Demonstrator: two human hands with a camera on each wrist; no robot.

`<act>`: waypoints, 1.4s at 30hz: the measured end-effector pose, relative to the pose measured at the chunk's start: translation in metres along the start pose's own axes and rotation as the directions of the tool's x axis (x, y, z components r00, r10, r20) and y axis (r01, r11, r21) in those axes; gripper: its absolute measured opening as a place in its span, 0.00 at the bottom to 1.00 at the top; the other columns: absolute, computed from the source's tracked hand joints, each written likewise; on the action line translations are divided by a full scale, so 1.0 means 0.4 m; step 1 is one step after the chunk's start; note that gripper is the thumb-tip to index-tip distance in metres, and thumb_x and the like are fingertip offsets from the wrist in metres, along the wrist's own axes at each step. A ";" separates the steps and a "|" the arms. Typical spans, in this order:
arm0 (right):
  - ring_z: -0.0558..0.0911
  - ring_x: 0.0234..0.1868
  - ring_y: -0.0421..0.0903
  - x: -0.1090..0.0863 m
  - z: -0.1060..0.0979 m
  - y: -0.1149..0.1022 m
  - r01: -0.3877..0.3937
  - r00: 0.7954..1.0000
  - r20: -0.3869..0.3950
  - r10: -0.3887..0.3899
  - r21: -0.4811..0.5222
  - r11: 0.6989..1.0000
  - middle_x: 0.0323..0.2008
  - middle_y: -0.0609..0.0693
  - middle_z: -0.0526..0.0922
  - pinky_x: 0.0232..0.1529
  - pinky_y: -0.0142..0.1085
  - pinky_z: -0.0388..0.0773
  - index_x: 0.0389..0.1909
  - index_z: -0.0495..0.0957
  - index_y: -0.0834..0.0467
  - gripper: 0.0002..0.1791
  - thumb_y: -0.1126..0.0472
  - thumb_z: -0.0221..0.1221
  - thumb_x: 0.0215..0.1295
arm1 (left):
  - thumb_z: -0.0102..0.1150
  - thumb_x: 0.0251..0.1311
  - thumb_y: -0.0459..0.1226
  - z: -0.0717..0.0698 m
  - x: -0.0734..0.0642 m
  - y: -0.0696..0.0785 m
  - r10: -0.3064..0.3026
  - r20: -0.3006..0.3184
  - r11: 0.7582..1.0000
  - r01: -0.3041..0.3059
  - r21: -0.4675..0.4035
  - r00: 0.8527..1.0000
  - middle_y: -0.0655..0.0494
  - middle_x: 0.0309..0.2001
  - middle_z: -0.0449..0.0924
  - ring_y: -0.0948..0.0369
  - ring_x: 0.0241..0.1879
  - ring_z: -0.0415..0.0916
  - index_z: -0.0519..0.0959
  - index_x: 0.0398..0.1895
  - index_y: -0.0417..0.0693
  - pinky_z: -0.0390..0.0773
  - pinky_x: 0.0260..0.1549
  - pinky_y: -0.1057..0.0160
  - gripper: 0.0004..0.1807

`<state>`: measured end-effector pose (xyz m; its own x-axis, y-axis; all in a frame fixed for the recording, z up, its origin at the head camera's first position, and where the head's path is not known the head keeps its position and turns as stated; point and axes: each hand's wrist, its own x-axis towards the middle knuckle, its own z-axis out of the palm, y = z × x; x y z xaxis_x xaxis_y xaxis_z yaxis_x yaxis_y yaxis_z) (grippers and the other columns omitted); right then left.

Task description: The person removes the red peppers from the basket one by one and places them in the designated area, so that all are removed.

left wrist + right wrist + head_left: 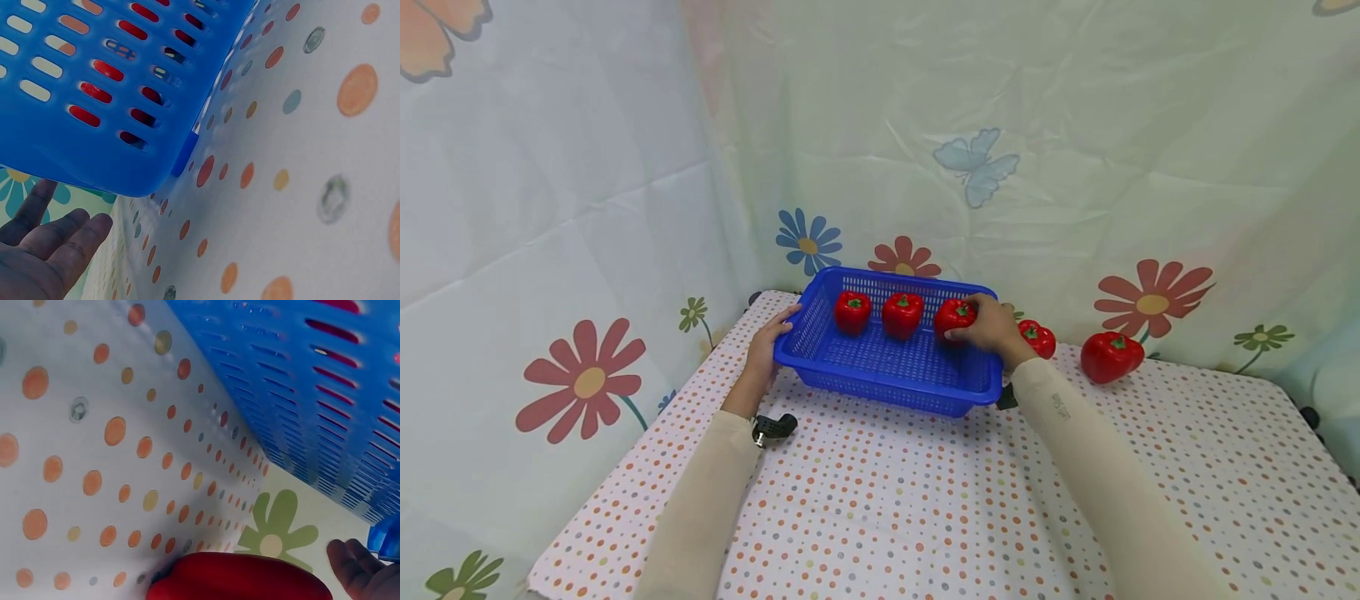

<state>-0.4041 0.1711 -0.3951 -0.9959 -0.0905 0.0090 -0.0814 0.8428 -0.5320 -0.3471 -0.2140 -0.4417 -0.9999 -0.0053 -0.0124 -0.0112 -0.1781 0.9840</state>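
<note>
A blue perforated plastic basket [880, 379] stands on the table. In it, two red bell peppers [852, 313] [902, 316] sit upright in a row with green stems up. My right hand [996, 327] reaches over the basket's right rim and grips a third red bell pepper [953, 317], thumb on its near side. In the right wrist view, the basket wall hides that pepper from most angles, and some fingers [353, 565] show past the rim. At the basket's left end, my left hand [765, 350] touches the rim, fingers [69, 244] extended and relaxed.
Right of the basket, another red pepper [1037, 339] lies partly behind my right forearm. Farther right are more red peppers [1105, 358], close together. A dotted cloth [865, 500] covers the table; a flowered curtain [1075, 167] hangs behind and to the left.
</note>
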 end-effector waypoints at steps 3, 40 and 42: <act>0.62 0.65 0.67 -0.008 -0.001 0.002 -0.006 1.000 -0.025 0.007 0.047 0.999 0.64 0.68 0.67 0.62 0.64 0.68 0.71 0.60 0.60 0.44 0.49 0.67 0.59 | 0.44 0.69 0.41 0.002 -0.001 -0.001 -0.003 0.002 1.000 0.003 0.005 1.000 0.54 0.76 0.59 0.48 0.72 0.60 0.69 0.70 0.59 0.63 0.68 0.43 0.26; 0.66 0.66 0.60 -0.034 -0.003 0.016 0.186 0.921 -0.389 -0.015 0.406 0.895 0.67 0.63 0.61 0.65 0.56 0.70 0.71 0.54 0.59 0.44 0.51 0.67 0.60 | 0.42 0.71 0.41 0.003 -0.006 0.004 -0.008 0.002 1.000 0.008 0.014 1.000 0.54 0.76 0.57 0.48 0.72 0.59 0.68 0.71 0.58 0.63 0.69 0.44 0.25; 0.66 0.66 0.60 -0.040 -0.013 0.018 0.189 0.920 -0.391 -0.007 0.428 0.884 0.68 0.62 0.60 0.65 0.56 0.70 0.72 0.54 0.58 0.45 0.51 0.67 0.60 | 0.42 0.71 0.41 0.003 -0.006 0.004 -0.009 0.000 1.000 0.009 0.014 1.000 0.54 0.76 0.58 0.48 0.72 0.59 0.68 0.71 0.59 0.63 0.69 0.43 0.25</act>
<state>-0.3889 0.1815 -0.3946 -0.9317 0.1182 0.3434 -0.2429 0.5002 -0.8311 -0.3446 -0.2133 -0.4398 -0.9998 -0.0042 -0.0208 -0.0199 -0.1646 0.9862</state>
